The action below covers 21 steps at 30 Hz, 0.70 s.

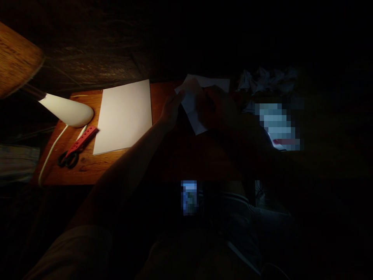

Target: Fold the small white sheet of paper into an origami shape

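Observation:
Between my two hands, in the dim middle of the table, a sheet of paper (190, 103) with fold lines is held tilted up off the wood. My left hand (171, 107) pinches its left edge, thumb on the near face. On the other side my right hand (220, 103) grips the right part of the sheet; its fingers are mostly lost in shadow. Just behind, another pale piece of paper (215, 82) lies on the table. A stack of white paper (125, 116) rests to the left of my left forearm, lit by the lamp.
A desk lamp (67, 111) stands at the left with its white cord. Near it lie black-handled scissors (71, 159) and a red slotted strip (84, 140). Folded paper shapes (262, 79) sit at the back right, beyond a lit screen (276, 124). Another screen (189, 197) glows below the wooden table (87, 175).

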Each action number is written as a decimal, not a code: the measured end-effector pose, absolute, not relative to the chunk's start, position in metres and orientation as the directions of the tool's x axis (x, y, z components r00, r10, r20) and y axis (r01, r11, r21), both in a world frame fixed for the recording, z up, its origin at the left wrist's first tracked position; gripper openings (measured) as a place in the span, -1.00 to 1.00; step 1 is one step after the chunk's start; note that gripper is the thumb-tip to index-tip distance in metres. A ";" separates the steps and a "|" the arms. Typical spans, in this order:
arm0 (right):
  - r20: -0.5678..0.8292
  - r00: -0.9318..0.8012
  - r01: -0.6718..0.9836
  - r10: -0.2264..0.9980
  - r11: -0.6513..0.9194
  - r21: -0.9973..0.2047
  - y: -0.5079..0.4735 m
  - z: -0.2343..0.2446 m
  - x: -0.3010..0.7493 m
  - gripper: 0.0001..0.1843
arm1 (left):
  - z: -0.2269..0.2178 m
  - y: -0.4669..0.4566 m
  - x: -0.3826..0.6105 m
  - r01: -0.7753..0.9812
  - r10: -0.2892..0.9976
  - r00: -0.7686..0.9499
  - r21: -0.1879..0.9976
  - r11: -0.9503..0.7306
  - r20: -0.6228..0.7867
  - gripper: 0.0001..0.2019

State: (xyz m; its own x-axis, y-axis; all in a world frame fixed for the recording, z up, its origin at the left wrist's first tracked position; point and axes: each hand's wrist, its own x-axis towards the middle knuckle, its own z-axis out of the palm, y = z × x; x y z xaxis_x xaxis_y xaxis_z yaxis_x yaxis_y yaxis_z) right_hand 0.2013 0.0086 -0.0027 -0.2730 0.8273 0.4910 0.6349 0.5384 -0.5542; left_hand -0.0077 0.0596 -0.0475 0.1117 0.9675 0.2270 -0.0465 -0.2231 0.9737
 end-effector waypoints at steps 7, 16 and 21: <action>0.517 -0.274 0.607 0.811 0.563 -0.561 0.003 0.008 0.200 -0.59 | -0.046 0.061 -0.008 -0.059 0.964 0.103 0.969 -0.240 0.245 -0.31; 0.512 -0.173 0.564 0.841 0.511 -0.649 -0.003 0.012 0.198 -0.65 | -0.047 0.062 -0.010 -0.035 0.968 0.088 0.972 -0.234 0.236 -0.33; 0.568 -0.164 0.508 0.807 0.562 -0.653 0.002 0.006 0.201 -0.67 | -0.047 0.061 -0.009 -0.065 0.967 0.094 0.970 -0.233 0.238 -0.37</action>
